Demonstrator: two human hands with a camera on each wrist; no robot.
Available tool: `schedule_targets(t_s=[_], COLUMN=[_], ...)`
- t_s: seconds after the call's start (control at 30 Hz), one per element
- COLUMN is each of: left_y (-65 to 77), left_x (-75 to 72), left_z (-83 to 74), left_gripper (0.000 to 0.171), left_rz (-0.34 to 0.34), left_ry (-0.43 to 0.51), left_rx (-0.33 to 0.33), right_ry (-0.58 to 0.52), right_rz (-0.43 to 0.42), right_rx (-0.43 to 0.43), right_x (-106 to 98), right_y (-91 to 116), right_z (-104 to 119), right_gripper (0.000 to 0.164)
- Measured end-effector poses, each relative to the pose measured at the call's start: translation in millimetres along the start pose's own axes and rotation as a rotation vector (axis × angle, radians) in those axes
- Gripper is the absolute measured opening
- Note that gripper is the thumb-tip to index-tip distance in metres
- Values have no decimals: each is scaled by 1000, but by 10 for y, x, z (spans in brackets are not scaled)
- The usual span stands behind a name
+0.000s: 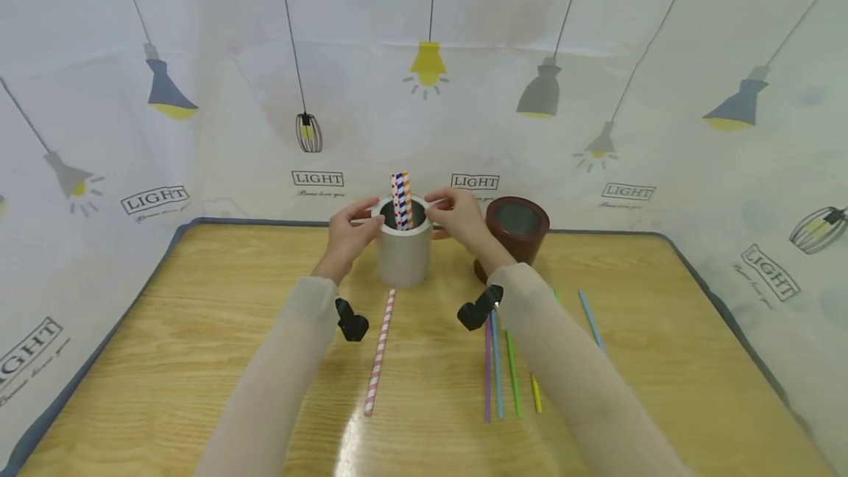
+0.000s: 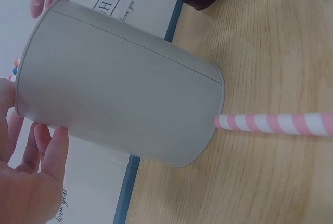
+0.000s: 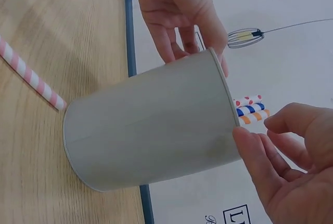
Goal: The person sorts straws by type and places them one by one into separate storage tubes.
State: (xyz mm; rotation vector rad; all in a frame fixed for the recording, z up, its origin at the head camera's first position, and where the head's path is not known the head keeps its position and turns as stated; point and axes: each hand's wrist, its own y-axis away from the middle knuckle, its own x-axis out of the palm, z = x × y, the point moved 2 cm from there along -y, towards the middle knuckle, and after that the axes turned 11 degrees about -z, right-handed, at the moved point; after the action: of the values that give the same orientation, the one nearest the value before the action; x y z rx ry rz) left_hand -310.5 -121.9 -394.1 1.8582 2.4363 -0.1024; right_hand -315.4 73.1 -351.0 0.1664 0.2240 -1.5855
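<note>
A grey cylindrical container [image 1: 403,260] stands upright at the back of the table, with three patterned paper straws [image 1: 401,201] in it: red-dotted, blue-striped and orange-striped. My left hand [image 1: 351,234] holds its left side at the rim, thumb at the top edge and fingers along the wall. On the other side, my right hand [image 1: 464,216] grips the rim between thumb and fingers, as the right wrist view shows with the thumb [image 3: 252,146] against the edge. A pink-and-white striped straw [image 1: 380,352] lies on the table, its far end close to the container's base.
A dark brown container [image 1: 523,234] stands to the right, partly behind my right wrist. Several plain straws lie around my right forearm, among them a purple one [image 1: 487,374], a green one [image 1: 513,374] and a blue one [image 1: 590,319]. A lamp-printed cloth [image 1: 371,79] walls the table.
</note>
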Motion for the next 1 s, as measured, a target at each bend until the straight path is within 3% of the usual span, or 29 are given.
schedule_targets(t_s=[0.63, 1.0], left_y=[-13, 6], left_x=[4, 11], left_z=[6, -14], left_gripper=[43, 44], left_rz=[16, 9], left_ry=[13, -8], left_rx=[-10, -9], right_ry=[5, 21], right_rz=[112, 177], right_rx=[-39, 9], right_x=[-21, 195], right_y=[451, 638], right_z=[-302, -614], right_gripper=[28, 29])
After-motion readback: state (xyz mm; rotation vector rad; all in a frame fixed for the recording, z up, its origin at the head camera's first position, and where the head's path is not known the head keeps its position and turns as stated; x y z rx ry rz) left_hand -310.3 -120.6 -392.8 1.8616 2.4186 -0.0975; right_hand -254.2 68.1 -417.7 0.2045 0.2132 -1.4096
